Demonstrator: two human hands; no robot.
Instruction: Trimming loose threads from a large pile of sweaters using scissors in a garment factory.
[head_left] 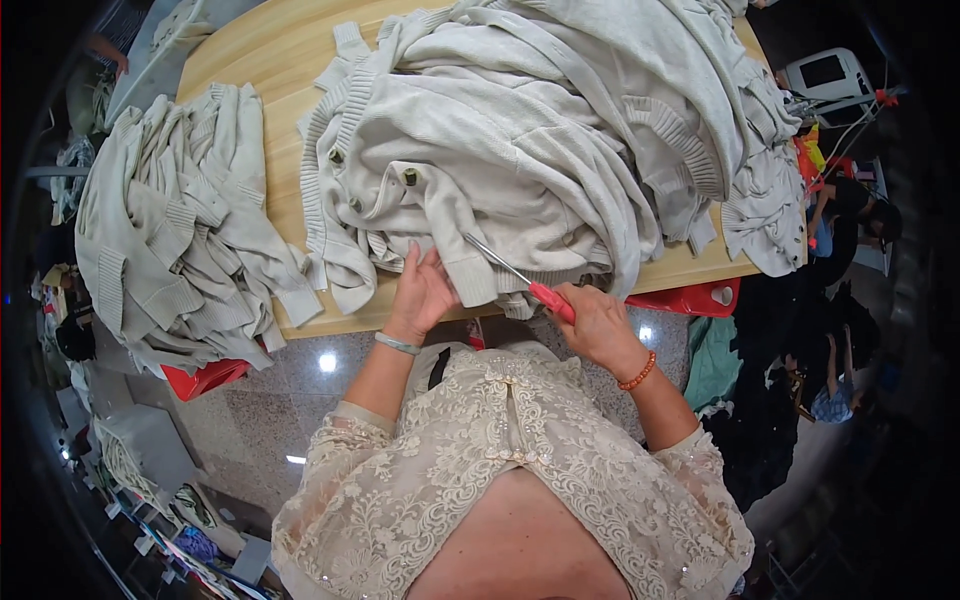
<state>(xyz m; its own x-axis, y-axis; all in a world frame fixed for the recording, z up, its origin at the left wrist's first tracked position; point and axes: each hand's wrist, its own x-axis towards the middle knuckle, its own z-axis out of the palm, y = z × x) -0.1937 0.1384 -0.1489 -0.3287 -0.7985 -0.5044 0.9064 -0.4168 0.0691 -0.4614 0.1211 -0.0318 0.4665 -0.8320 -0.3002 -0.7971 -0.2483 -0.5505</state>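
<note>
My left hand (420, 292) grips the ribbed cuff of a pale grey knit cardigan (470, 200) at the table's near edge. A silver bracelet sits on that wrist. My right hand (595, 322) holds red-handled scissors (520, 276), their thin metal blades pointing up-left toward the cuff. An orange bead bracelet circles my right wrist. The cardigan has dark buttons and lies on top of a large heap of similar garments (620, 110).
A second pile of pale knitwear (175, 230) hangs over the left end of the wooden table (270, 60). Red bins (690, 297) stand under the table. A person sits at a machine (850, 215) on the right. The floor is speckled stone.
</note>
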